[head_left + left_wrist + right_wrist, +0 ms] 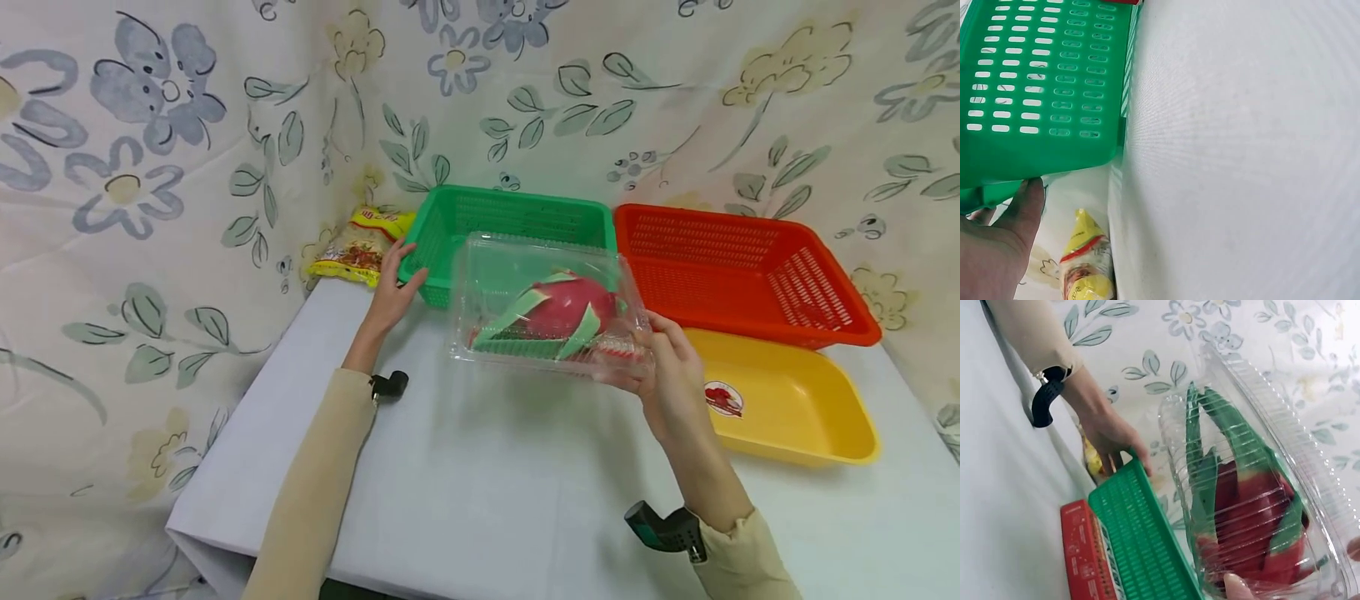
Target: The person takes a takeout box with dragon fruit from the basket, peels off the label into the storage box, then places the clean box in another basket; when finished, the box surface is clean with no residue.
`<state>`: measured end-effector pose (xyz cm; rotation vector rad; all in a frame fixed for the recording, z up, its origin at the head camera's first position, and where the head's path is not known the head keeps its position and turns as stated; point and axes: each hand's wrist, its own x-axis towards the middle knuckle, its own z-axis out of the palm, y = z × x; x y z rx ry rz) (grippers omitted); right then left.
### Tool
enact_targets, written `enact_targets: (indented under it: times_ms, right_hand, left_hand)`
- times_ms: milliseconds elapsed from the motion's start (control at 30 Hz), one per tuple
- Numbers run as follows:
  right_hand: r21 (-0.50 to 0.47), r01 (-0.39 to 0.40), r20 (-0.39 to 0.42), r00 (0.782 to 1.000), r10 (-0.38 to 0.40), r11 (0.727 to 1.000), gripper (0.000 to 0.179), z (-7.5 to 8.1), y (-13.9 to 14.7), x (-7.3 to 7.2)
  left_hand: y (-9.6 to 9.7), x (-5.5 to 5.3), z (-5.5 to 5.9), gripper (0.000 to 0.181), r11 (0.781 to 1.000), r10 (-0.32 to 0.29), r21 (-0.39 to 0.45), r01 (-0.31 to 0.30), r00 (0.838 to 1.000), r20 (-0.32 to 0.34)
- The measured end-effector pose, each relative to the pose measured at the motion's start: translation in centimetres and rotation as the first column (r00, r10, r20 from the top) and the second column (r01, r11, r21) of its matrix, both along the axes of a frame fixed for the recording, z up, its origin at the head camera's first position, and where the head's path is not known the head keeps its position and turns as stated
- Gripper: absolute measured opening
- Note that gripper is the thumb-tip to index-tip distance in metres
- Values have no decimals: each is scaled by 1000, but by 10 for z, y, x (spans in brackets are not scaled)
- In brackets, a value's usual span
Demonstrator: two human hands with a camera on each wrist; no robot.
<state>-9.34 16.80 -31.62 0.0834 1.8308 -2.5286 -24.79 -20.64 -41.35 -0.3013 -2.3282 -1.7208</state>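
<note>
A clear plastic clamshell container [487, 292] with a red-and-green dragon fruit [566, 308] inside is held up by my right hand [671, 367], which grips its right end. In the right wrist view, the thumb [1238, 587] presses the container's side near the dragon fruit. My left hand [392, 287] holds the left end of a green perforated basket [442, 217], its thumb at the outer wall and fingers by the rim. The raised container overlaps part of the green basket in the head view.
Right of the green basket stands a red basket [705, 283], with a yellow tray [795, 400] in front. A yellow food bag [360, 246] lies beside my left hand. Next to the green basket, a red printed box [1085, 550] shows. Floral cloth [525, 100] hangs behind the table [480, 500].
</note>
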Motion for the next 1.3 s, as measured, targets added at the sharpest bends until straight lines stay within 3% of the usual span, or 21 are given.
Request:
enact_targets:
  times_ms: [133, 367, 800, 1033, 1300]
  right_hand:
    - [-12, 16, -6, 1000, -16, 1000, 22, 3, -4, -10]
    - [18, 63, -24, 998, -63, 998, 22, 4, -8, -24]
    - [-11, 76, -21, 997, -76, 997, 33, 9, -17, -58]
    - [25, 101, 24, 995, -101, 995, 43, 7, -26, -78]
    - [35, 131, 66, 989, -133, 991, 42, 8, -38, -101]
  left_hand:
    - [-2, 3, 2, 57, 1000, -11, 26, 10, 1000, 15]
    - [5, 21, 25, 57, 999, -40, 26, 39, 999, 30]
    - [7, 23, 25, 56, 999, -30, 28, 30, 1000, 7]
    - [7, 24, 25, 54, 999, -32, 40, 32, 999, 10]
    - [8, 24, 27, 54, 999, -31, 42, 31, 1000, 4]
